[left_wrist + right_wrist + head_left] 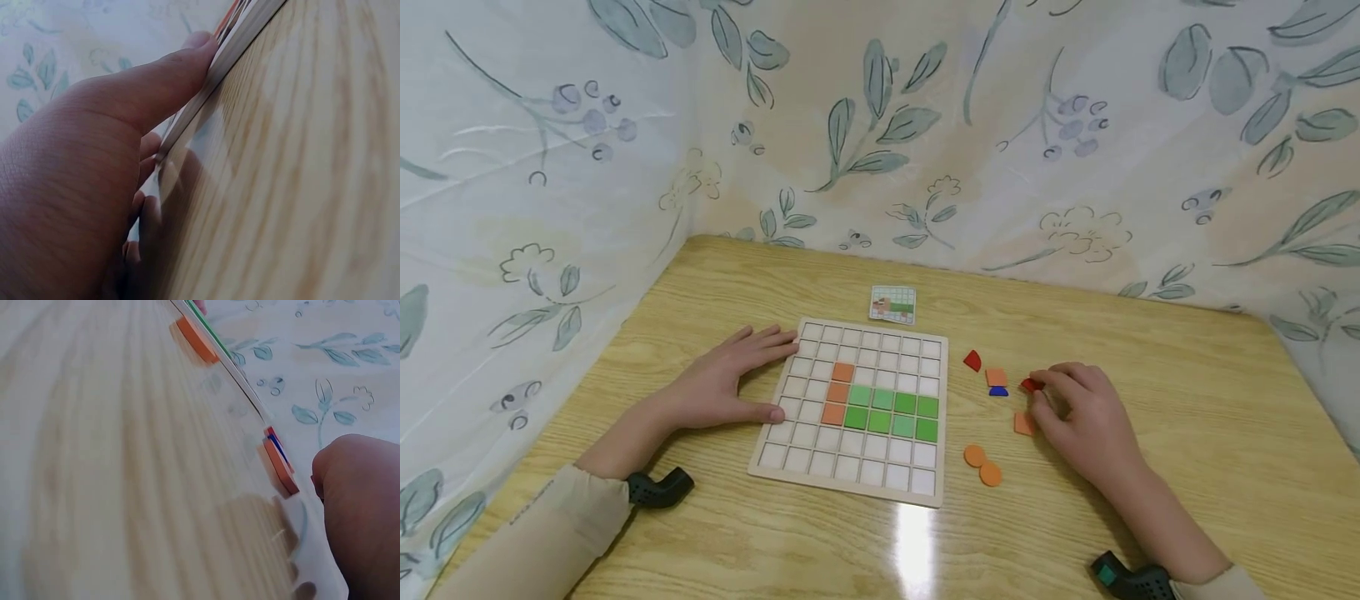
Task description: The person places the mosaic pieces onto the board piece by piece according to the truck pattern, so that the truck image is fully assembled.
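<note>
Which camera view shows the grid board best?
The head view: it shows the grid board from above, with its coloured tiles; the left hand covers little. The left wrist view shows mainly its side, near the thumb; the right wrist view, a thin edge beyond orange pieces.

1. The board [848,467] lies on the table [700,533]; the card [892,305] lies just behind it.
2. In the board, three column tiles [838,392] stand in one line; on their right are two rows of four row tiles [880,422].
3. The left hand [722,387] is at the board's left side, its thumb on the rim.
4. Right of the board is one wedge [972,360], then a square piece [996,377], with a half-disc [997,391] directly before it.
5. Farther right, the second wedge [1027,386] is at the right hand's [1082,425] fingertips; another square [1022,423] lies before it.
6. Two discs [974,456] lie nearer the front.
</note>
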`<state>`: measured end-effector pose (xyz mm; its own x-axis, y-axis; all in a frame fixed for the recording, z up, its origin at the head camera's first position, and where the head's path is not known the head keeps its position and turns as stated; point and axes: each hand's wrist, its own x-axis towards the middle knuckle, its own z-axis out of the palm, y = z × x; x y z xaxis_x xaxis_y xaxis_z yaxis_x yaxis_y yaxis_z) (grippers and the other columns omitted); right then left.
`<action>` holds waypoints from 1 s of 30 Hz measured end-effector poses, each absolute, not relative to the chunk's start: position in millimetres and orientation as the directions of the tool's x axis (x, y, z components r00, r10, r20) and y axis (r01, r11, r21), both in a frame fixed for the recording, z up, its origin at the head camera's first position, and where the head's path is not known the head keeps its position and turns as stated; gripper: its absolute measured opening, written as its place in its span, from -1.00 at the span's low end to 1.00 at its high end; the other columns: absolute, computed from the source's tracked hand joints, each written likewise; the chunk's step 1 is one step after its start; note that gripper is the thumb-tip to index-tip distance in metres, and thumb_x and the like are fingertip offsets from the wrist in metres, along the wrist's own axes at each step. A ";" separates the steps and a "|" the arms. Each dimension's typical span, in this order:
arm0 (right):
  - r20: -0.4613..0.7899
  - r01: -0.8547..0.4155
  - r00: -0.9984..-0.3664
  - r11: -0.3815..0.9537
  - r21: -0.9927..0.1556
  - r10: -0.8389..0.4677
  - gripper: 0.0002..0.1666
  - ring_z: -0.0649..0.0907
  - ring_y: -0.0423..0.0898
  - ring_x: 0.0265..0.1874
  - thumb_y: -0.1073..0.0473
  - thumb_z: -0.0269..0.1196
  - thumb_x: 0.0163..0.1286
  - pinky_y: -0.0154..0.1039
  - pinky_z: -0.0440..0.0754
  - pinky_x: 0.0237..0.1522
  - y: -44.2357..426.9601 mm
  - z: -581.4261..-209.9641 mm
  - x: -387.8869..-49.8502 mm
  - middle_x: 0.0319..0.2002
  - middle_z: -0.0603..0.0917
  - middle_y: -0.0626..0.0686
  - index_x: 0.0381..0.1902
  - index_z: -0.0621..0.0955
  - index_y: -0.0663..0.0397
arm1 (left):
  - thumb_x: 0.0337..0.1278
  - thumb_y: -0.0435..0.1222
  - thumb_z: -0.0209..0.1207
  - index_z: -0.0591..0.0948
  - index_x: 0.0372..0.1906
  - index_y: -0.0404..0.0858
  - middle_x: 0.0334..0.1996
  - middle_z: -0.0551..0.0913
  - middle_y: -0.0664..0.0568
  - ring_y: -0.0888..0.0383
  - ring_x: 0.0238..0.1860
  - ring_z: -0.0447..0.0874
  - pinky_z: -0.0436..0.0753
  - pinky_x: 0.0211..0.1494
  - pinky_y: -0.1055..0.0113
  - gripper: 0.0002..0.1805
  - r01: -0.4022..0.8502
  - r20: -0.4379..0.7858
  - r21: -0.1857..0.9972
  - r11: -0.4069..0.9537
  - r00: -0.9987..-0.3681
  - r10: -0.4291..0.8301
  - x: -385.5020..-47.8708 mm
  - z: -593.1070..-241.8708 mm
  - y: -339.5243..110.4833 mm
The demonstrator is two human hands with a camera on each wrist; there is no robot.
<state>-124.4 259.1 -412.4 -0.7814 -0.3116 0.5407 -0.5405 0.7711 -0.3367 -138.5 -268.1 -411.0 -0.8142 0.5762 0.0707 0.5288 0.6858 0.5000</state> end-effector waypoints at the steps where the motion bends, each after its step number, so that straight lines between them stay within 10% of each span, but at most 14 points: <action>1: 0.547 -0.548 -0.775 0.766 -0.336 -0.315 -0.72 0.65 0.12 -0.13 0.40 0.43 0.23 -0.08 0.52 -0.09 257.8 -411.9 -124.7 -0.16 0.78 0.10 -0.09 0.84 0.20 | 0.15 0.30 0.50 0.34 0.73 -0.06 0.73 0.21 0.07 -0.10 0.75 0.03 -0.12 0.80 -0.13 0.13 0.530 0.072 0.501 0.685 -0.814 0.577 -138.6 -410.5 -267.7; 30: 0.579 -0.637 -0.720 0.697 -0.329 -0.383 -0.69 0.65 0.10 -0.06 0.38 0.47 0.24 -0.11 0.58 -0.02 225.9 -415.1 -132.1 -0.10 0.77 0.10 -0.03 0.83 0.21 | 0.10 0.31 0.52 0.37 0.71 -0.05 0.73 0.22 0.10 -0.07 0.75 0.04 -0.14 0.80 -0.10 0.14 0.509 0.072 0.522 0.685 -0.826 0.559 -139.9 -412.8 -265.7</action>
<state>-132.1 225.9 -415.1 -0.7195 -0.3833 0.5791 -0.6365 0.6975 -0.3292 -139.9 -265.7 -412.8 -0.8262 0.5587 0.0721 0.5086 0.6849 0.5218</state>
